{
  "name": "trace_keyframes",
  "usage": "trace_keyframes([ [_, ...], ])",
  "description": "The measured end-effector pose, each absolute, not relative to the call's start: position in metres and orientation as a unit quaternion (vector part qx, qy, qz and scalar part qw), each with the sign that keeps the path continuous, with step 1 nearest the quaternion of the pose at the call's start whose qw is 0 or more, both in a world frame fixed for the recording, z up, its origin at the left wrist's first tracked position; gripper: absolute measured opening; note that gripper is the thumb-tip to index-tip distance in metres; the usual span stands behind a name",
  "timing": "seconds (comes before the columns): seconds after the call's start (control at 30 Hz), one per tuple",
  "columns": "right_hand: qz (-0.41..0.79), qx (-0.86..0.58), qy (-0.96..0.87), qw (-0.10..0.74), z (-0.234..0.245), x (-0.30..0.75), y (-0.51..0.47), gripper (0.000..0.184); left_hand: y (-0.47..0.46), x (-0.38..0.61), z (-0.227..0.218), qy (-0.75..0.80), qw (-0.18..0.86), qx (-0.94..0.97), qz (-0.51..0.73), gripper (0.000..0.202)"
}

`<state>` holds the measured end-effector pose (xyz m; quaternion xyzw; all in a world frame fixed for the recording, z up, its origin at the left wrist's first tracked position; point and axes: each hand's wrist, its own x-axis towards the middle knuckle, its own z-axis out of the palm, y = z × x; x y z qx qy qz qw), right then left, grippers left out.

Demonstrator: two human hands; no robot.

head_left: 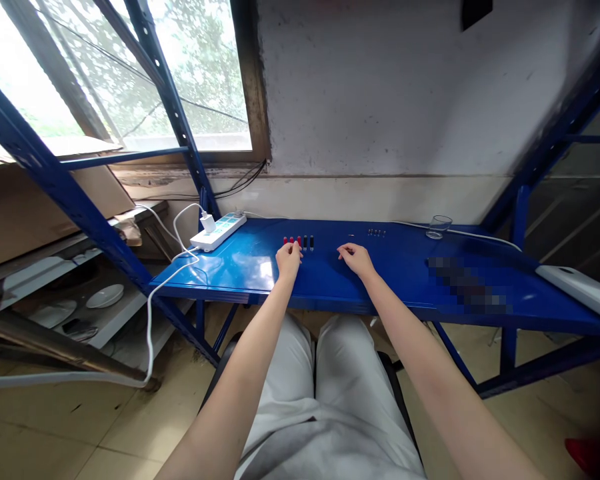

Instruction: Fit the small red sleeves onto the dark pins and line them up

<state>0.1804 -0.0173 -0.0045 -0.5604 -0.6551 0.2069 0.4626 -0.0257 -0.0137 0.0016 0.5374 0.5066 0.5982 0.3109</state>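
Note:
My left hand [289,260] is over the blue table with its fingers drawn together, at the near end of a row of small red pieces [285,240]. Whether anything is pinched in it is hidden. Just right of it stand two small black pieces [309,243] with pale lower ends, part of the same row. My right hand [356,259] is apart from the row, thumb and fingertips together; anything between them is too small to make out. Beyond that hand lies one tiny reddish piece [351,235]. Several tiny metal pieces [377,233] are lined up farther right.
The blue table [325,283] carries a white power strip [220,230] with a plugged-in charger [208,223] at left. At the back right is a clear glass [439,227]; a blurred dark object [465,283] and a white device [580,290] lie at right. Blue posts flank both sides.

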Motion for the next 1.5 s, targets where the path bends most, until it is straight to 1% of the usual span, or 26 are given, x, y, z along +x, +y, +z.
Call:
trace_keyframes([
  [0.13,0.104,-0.593,-0.710,0.365,-0.004,0.175,-0.010,0.030,-0.013,-0.026,0.002,0.513,0.299,0.538,0.598,0.033],
  [0.23,0.069,-0.610,-0.722,0.319,-0.004,0.167,0.000,0.032,-0.013,-0.026,0.001,0.517,0.285,0.539,0.601,0.033],
  [0.47,0.068,-0.645,-0.706,0.284,-0.005,0.135,0.020,0.027,-0.011,-0.026,0.000,0.512,0.287,0.543,0.601,0.033],
  [0.63,0.065,-0.657,-0.709,0.249,-0.004,0.119,0.031,0.030,-0.009,-0.026,-0.003,0.515,0.293,0.535,0.603,0.033],
  [1.07,0.078,-0.685,-0.685,0.236,0.005,0.103,0.041,0.019,-0.012,-0.026,0.000,0.506,0.290,0.545,0.603,0.032],
  [1.27,0.058,-0.674,-0.687,0.266,0.003,0.102,0.039,0.013,-0.016,-0.027,0.001,0.508,0.279,0.559,0.593,0.035],
  [1.37,0.019,-0.656,-0.698,0.286,0.003,0.107,0.033,0.015,-0.016,-0.024,0.001,0.491,0.253,0.590,0.589,0.031],
  [1.43,-0.036,-0.632,-0.718,0.288,0.006,0.112,0.024,0.016,-0.016,-0.021,0.000,0.476,0.224,0.615,0.587,0.029],
  [1.5,-0.103,-0.599,-0.742,0.282,0.012,0.117,0.013,0.019,-0.016,-0.018,0.000,0.463,0.203,0.641,0.578,0.039],
])
